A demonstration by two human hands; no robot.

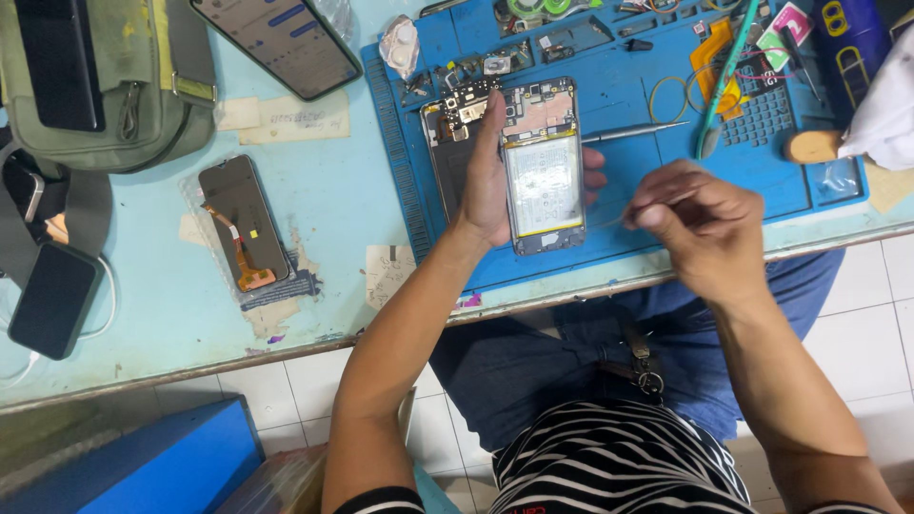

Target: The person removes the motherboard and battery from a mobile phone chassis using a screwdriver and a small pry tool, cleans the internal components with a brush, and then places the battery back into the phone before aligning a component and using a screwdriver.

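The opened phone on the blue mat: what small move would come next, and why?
Probably bringing the right hand and its thin tool leftward to the opened phone: the left hand steadies it, and the tip hovers just beside its edge.

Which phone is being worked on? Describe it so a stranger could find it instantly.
Start at the blue work mat on the pale blue table. Near the mat's left side the left hand grips an opened phone with its back cover off. Unlike the dark phones to the left, it shows a white battery and bare circuit board.

Pale blue worktable (scuffed, paint flaking) over white floor tiles.
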